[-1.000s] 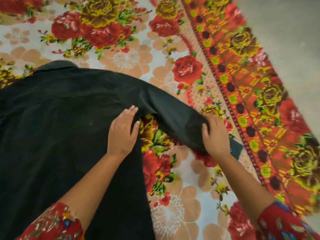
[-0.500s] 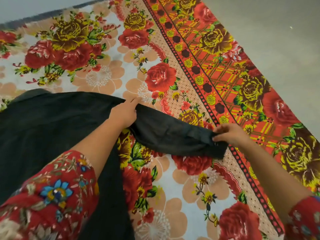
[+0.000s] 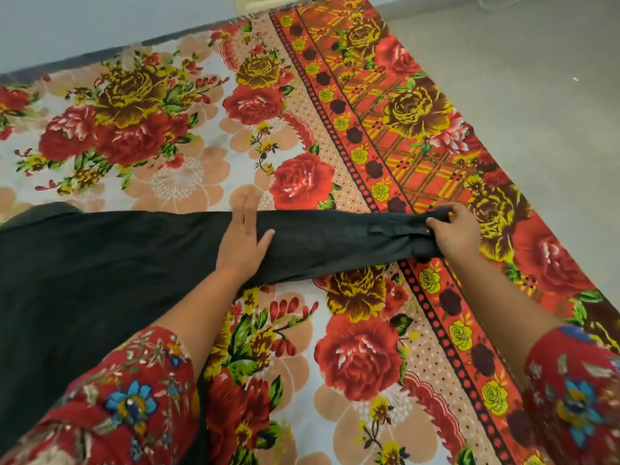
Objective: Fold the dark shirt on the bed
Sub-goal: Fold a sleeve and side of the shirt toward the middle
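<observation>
Two hands: both are laid on one sleeve (image 3: 335,243) of the dark shirt (image 3: 100,280).
Right fingers (image 3: 436,224): pinched shut on the cuff end; a small pale dot, perhaps a button, is seen just beside the fingertips.
Right hand (image 3: 458,234): held over the red patterned border of the bedsheet (image 3: 385,169).
Left fingers (image 3: 246,209): spread flat and released, pressed on the cloth where sleeve meets body; nothing is gripped.
Left hand (image 3: 241,246): thumb is splayed toward the cuff.
Sleeve, between the hands: drawn out nearly straight, with faint creases near the cuff.
Shirt body, beyond the left wrist: spread flat on the bed, running out of view; the collar (image 3: 40,209) is seen at the far edge.
Handling, judged: soft, light, limp cloth; no shape is held unless it is tensioned or pressed. Slipping is thought unlikely on the sheet.
Hold points, judged: cuff and shoulder seam suit the sleeve fold; hem corners would be taken for the body.
Floor (image 3: 536,95): bare grey, past the sheet's edge.
</observation>
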